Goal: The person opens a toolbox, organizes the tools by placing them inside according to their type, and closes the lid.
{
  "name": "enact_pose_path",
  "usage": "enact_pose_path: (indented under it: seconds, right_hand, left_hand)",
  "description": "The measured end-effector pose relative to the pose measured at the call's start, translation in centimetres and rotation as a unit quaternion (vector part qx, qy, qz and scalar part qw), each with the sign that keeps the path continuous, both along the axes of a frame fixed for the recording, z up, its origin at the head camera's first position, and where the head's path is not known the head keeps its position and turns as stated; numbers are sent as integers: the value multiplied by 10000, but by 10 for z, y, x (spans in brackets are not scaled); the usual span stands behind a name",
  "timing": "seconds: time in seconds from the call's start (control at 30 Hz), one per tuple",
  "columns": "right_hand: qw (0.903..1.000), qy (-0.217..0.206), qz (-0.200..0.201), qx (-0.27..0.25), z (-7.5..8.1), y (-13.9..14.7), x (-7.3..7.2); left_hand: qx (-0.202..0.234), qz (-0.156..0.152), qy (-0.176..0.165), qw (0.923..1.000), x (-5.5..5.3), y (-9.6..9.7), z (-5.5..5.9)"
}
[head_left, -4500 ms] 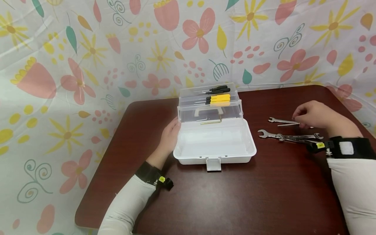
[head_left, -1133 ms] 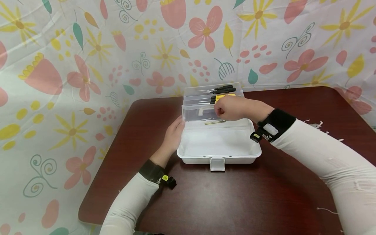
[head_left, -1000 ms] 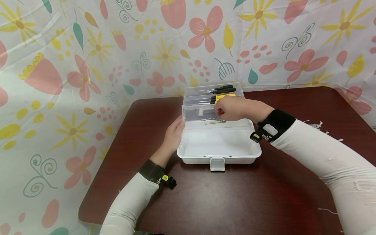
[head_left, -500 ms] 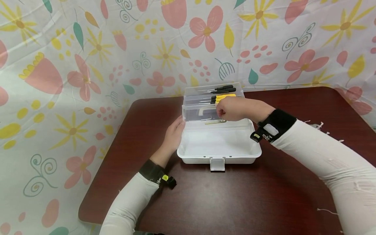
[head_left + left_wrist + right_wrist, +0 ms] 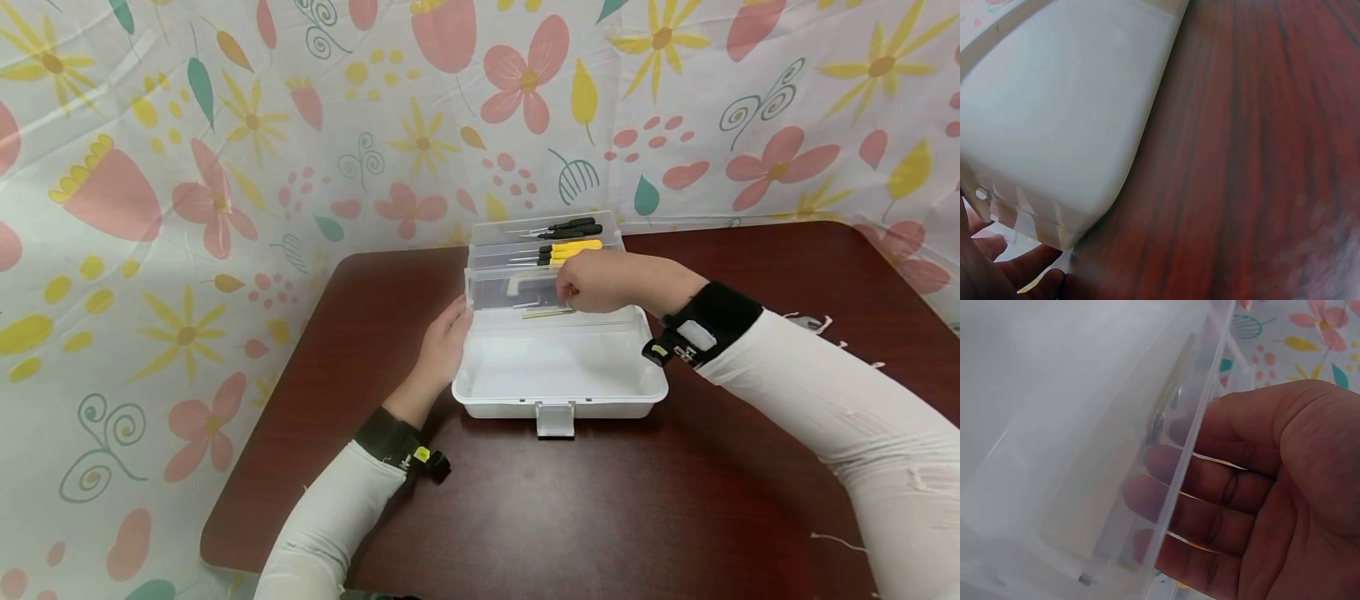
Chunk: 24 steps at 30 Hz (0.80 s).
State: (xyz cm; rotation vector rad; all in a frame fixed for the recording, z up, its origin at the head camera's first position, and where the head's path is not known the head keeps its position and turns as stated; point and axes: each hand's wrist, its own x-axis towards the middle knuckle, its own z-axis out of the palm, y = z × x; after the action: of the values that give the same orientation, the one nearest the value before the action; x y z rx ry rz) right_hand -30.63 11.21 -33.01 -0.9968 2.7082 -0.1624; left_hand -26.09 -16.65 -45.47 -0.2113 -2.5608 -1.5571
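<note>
A white toolbox (image 5: 502, 408) stands on the table, its clear lid trays (image 5: 491, 287) raised at the back. My left hand (image 5: 446, 342) holds its back left corner; in the left wrist view, fingers (image 5: 1035, 262) wrap round behind that corner. My right hand (image 5: 600, 279) reaches into the lowest tray, thumb and fingertips bent around the right end of the hex keys. Brass-coloured and silver hex keys (image 5: 542, 314) lie in that tray. Through the cloudy plastic in the right wrist view, fingertips (image 5: 1163, 462) sit close against a hex key (image 5: 1172, 378).
Yellow-and-black screwdrivers (image 5: 573, 247) lie in the middle tray and black-handled ones (image 5: 573, 227) in the top tray. A wrench end (image 5: 810, 322) shows past the right sleeve. The latch (image 5: 555, 419) hangs down in front. A flowered cloth (image 5: 420, 100) backs the table.
Earlier my right hand was at the wrenches, with a thin metal rod; it has since moved left to the lowest tray. Lately it has shifted slightly right and down. My left hand has stayed put.
</note>
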Motion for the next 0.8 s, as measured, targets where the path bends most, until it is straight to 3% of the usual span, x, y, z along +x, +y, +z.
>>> enact_pose_path:
  seconds: [0.2, 0.4, 0.6, 0.8]
  right_hand:
    - [9996, -86, 108, -235, 0, 9, 5]
    - [9939, 412, 225, -1002, 6, 36, 12]
    - [9808, 892, -629, -1615, 22, 87, 16]
    - [9674, 1154, -1353, -1803, 15, 148, 13]
  left_hand:
    - [-25, 9, -10, 10000, 0, 1, -2]
    - [-66, -48, 66, 9999, -1, 0, -2]
    - [-61, -53, 51, 10000, -2, -1, -3]
    - [-65, -52, -25, 10000, -1, 0, -1]
